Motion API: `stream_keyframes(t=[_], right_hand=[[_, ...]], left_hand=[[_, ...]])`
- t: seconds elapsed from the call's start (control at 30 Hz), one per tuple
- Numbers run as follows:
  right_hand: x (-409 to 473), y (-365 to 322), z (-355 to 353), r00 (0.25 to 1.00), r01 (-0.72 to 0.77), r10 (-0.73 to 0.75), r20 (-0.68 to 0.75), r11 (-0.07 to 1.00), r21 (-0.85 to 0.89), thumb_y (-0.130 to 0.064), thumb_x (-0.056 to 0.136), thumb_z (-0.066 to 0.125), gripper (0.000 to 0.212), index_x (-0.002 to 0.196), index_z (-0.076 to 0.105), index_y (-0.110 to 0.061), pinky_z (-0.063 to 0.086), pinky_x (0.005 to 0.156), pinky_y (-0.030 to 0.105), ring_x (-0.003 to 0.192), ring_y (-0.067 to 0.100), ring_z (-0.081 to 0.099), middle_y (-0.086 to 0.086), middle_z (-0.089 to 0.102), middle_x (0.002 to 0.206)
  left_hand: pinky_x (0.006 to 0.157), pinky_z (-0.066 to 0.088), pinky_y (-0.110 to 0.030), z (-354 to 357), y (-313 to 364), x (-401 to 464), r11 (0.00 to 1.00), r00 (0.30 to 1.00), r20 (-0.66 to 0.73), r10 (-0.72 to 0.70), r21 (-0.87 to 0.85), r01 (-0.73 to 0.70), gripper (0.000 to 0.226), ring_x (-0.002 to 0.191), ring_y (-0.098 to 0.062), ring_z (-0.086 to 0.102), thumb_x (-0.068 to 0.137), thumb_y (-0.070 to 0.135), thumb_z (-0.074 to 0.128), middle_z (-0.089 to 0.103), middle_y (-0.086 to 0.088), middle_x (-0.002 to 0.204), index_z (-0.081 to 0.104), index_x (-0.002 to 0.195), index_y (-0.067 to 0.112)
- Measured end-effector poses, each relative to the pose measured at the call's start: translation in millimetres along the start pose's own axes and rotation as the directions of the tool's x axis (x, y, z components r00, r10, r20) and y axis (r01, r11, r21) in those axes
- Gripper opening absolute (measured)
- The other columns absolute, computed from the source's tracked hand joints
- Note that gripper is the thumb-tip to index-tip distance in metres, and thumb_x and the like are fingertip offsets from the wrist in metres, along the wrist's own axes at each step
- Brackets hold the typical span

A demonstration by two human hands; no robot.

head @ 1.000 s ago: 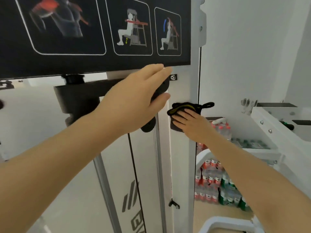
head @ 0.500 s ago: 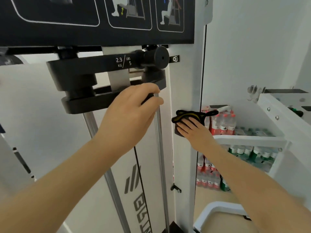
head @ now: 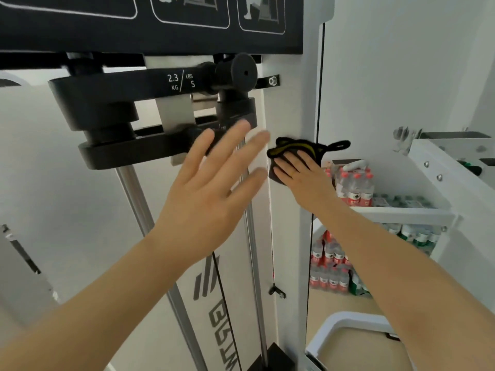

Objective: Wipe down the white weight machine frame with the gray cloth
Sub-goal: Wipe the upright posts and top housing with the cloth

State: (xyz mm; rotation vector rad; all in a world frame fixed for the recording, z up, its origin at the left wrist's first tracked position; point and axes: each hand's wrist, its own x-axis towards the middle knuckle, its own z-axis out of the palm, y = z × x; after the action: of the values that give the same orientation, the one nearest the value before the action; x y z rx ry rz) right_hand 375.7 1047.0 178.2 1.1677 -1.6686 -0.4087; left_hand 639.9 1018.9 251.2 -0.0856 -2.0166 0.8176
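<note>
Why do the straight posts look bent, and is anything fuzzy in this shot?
Head view: the wide-angle lens bows the white frame and chrome rods near the edges; the left hand has soft, smeared fingertips, the right hand on the cloth is sharper; lighting is even, without strong glare.

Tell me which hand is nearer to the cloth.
Right. The right hand presses flat on the cloth against the frame; the left hand is open beside it, not touching.

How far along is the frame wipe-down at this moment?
Done: cannot tell; no wiped area shows. In hand: the right hand presses the gray cloth flat against the white frame upright; the left hand hovers open, holding nothing. Left: seemingly the upright below the cloth.
</note>
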Motion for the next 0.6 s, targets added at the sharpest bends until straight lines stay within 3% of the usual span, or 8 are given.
stream_keyframes(t=[0.13, 0.23, 0.3, 0.4, 0.5, 0.6], right_hand=[[-46, -38, 16, 0.983, 0.119, -0.115, 0.143, 0.993, -0.019, -0.039, 0.083, 0.059, 0.045, 0.127, 0.055, -0.034, 0.035, 0.108, 0.033, 0.125, 0.011, 0.048, -0.014, 0.053, 0.133], [-59, -52, 32, 0.922, 0.205, -0.218, 0.320, 0.976, 0.075, -0.023, 0.099, 0.033, 0.051, 0.148, 0.018, -0.016, 0.001, 0.116, 0.042, 0.143, 0.024, 0.011, 0.002, 0.016, 0.155], [-53, -46, 33, 0.921, 0.220, -0.249, 0.298, 0.967, 0.128, -0.017, 0.100, 0.027, 0.051, 0.148, 0.011, -0.014, -0.009, 0.113, 0.042, 0.144, 0.026, 0.001, 0.004, 0.007, 0.157], [-37, -33, 28, 0.949, 0.187, -0.218, 0.230, 0.971, 0.149, -0.016, 0.100, 0.023, 0.047, 0.147, 0.016, -0.015, -0.008, 0.113, 0.042, 0.144, 0.027, 0.003, 0.004, 0.009, 0.157], [-17, -22, 23, 0.965, 0.117, -0.135, 0.226, 0.989, 0.091, -0.019, 0.100, 0.022, 0.049, 0.148, 0.013, -0.017, -0.010, 0.113, 0.043, 0.144, 0.026, 0.001, 0.003, 0.006, 0.157], [-14, -24, 20, 0.983, 0.084, -0.080, 0.166, 0.996, -0.019, -0.022, 0.097, 0.027, 0.048, 0.144, 0.031, -0.023, 0.012, 0.115, 0.041, 0.140, 0.021, 0.023, -0.003, 0.027, 0.152]], left_hand=[[0.113, 0.012, -0.044, 29, 17, -32, 0.991, 0.987, 0.083, 0.134, 0.003, -0.135, 0.031, 0.133, -0.032, 0.029, 0.090, 0.002, 0.035, 0.036, -0.015, 0.140, 0.055, 0.114, 0.007], [0.107, 0.028, -0.047, 63, 26, -56, 0.983, 0.955, 0.234, 0.182, -0.030, -0.180, 0.032, 0.126, -0.034, 0.044, 0.077, 0.002, 0.054, 0.050, -0.019, 0.133, 0.064, 0.107, 0.005], [0.099, 0.038, -0.048, 83, 29, -68, 0.969, 0.896, 0.378, 0.233, -0.016, -0.246, 0.040, 0.119, -0.032, 0.052, 0.066, 0.005, 0.067, 0.056, -0.018, 0.126, 0.068, 0.106, 0.005], [0.098, 0.044, -0.039, 109, 28, -80, 0.963, 0.816, 0.528, 0.236, -0.016, -0.268, 0.047, 0.116, -0.026, 0.056, 0.063, 0.016, 0.077, 0.061, -0.011, 0.123, 0.069, 0.108, 0.011], [0.104, 0.037, -0.036, 128, 34, -82, 0.929, 0.764, 0.574, 0.295, 0.015, -0.370, 0.044, 0.116, -0.021, 0.056, 0.068, 0.027, 0.074, 0.064, -0.004, 0.120, 0.067, 0.111, 0.019], [0.103, 0.040, -0.036, 136, 43, -78, 0.897, 0.720, 0.605, 0.339, 0.024, -0.442, 0.020, 0.096, -0.020, 0.065, 0.064, 0.025, 0.074, 0.070, 0.002, 0.090, 0.073, 0.084, 0.022]])
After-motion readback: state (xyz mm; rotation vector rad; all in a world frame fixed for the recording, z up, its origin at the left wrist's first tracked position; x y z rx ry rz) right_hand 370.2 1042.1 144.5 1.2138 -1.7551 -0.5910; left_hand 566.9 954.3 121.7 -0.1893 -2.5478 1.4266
